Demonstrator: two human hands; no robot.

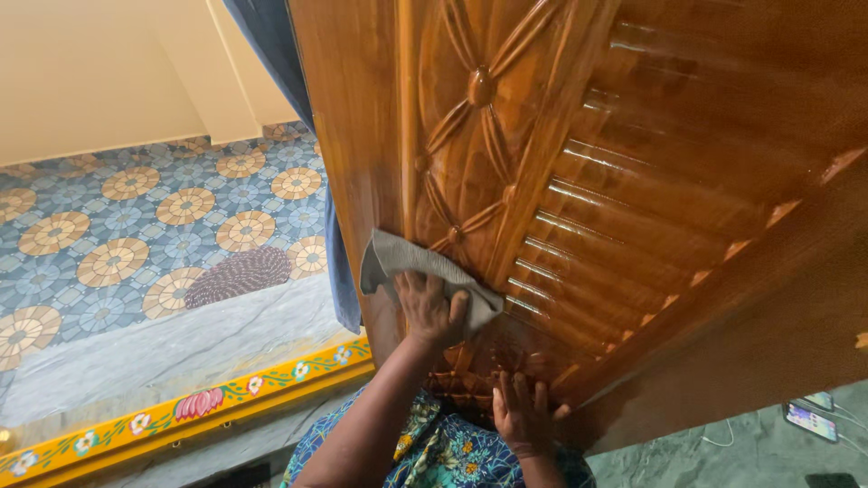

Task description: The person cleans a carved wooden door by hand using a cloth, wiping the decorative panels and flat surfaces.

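Cloth (398, 258), grey and folded, pressed flat on door (633, 181) by left hand (432, 309). Fingers bent over its right half, thumb across the lower right edge; a closed hold with the cloth between palm and wood. Loose end free, sticking out to the upper left of the hand. Long axis of the cloth from upper left to lower right, about the same slant as the low edge of the carved panel (479, 90).

Right hand (523, 417) lower and more to the right, near the bottom of the door. Open, fingers spread, flat against the wood, nothing in it. Apart from the cloth, with a strip of carved wood between them. So left hand on the cloth, right hand only near it; cloth up and left from the right hand.

Door brown and glossy, tilted in the view, filling the right and far part. Flower carving above the cloth, a row of shiny ribs (579, 208) just to its right.

Left of the door: blue curtain (342, 271) at its edge, patterned tiles (136, 208) farther away with a dark mat (237, 276), a yellow painted threshold (181, 416) nearer. Low right, phones (809, 420) with white cables on a green floor.
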